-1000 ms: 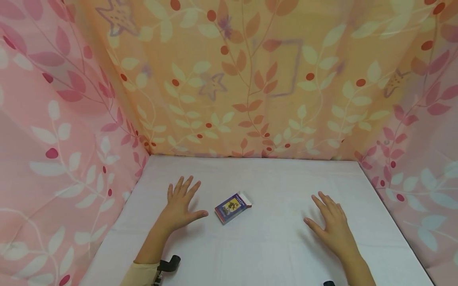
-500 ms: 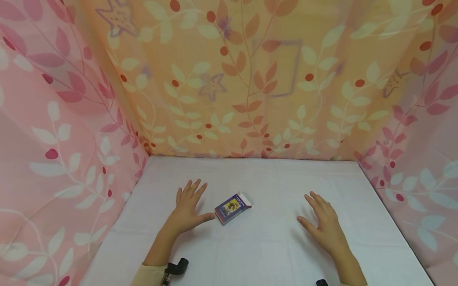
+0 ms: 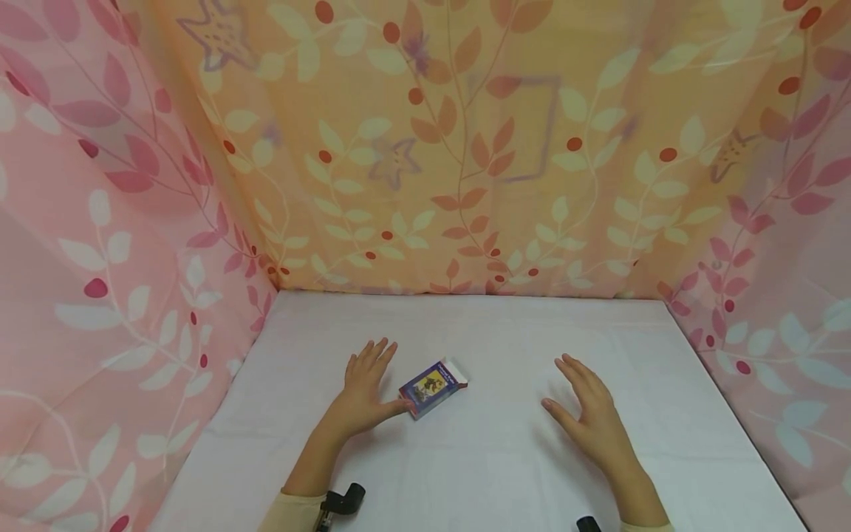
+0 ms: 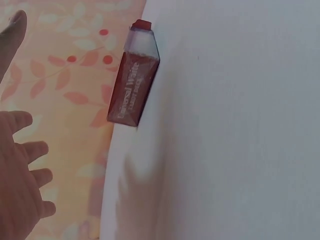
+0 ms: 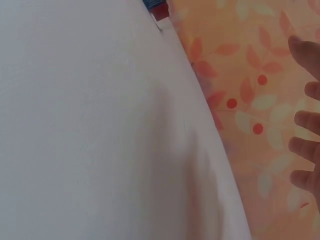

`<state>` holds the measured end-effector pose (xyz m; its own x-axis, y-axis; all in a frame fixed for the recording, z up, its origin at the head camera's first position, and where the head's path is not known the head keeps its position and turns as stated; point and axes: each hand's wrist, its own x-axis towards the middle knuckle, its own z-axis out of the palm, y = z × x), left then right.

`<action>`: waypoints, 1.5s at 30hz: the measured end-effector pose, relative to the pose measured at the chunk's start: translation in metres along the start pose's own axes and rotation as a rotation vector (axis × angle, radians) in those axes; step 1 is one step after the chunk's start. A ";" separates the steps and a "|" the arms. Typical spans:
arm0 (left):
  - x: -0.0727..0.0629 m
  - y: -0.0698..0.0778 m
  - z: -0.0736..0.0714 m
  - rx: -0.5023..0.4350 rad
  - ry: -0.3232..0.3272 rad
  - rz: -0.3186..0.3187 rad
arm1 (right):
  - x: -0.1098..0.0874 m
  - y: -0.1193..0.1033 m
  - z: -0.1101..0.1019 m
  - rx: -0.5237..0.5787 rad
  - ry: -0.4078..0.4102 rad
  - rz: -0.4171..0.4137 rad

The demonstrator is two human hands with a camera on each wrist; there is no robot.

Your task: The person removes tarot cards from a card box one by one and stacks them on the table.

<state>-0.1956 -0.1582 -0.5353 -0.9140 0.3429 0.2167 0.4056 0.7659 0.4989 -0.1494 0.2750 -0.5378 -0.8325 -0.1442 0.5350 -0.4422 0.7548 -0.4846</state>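
Observation:
A small tarot deck box, blue with a yellow picture on top, lies tilted on the white table, its flap end pointing to the far right. In the left wrist view the dark red side of the deck box shows lettering. My left hand hovers just left of it with fingers spread, the thumb tip overlapping the box's near corner; a gap shows in the left wrist view. Farther off to the right, my right hand is held above the table, fingers extended and thumb apart, holding nothing.
A white cloth covers the table. Behind it hangs an orange leaf-patterned curtain, with a pink curtain on the left and another pink curtain on the right. Black wrist devices show at both forearms.
Both hands have moved inward: the left to the right, close up to the deck box, and the right to the left. The box has stayed in place.

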 end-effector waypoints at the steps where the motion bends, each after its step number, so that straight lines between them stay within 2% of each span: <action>1: 0.001 0.001 0.002 -0.013 -0.002 -0.004 | 0.001 -0.001 0.000 0.007 -0.001 0.007; 4: 0.002 0.004 0.006 -0.059 -0.011 -0.030 | 0.003 -0.005 0.001 0.036 -0.001 0.017; 10: 0.002 0.005 0.013 -0.143 -0.070 -0.100 | 0.006 -0.012 0.003 0.074 -0.024 0.081; 14: 0.000 0.005 0.019 -0.214 -0.077 -0.135 | 0.005 -0.014 0.007 0.088 -0.037 0.115; 23: -0.003 0.004 0.031 -0.297 -0.097 -0.207 | 0.008 -0.022 0.013 0.130 -0.022 0.093; 26: -0.003 0.002 0.034 -0.320 -0.086 -0.212 | 0.009 -0.025 0.015 0.148 -0.023 0.093; 33: -0.006 -0.005 0.044 -0.349 -0.046 -0.173 | 0.007 -0.027 0.024 0.183 -0.046 0.104; 45: -0.007 -0.008 0.059 -0.317 -0.041 -0.197 | 0.005 -0.031 0.031 0.184 -0.080 0.129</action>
<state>-0.1923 -0.1343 -0.5906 -0.9708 0.2321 0.0604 0.1946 0.6153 0.7639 -0.1504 0.2313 -0.5417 -0.9068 -0.1097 0.4071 -0.3774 0.6417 -0.6676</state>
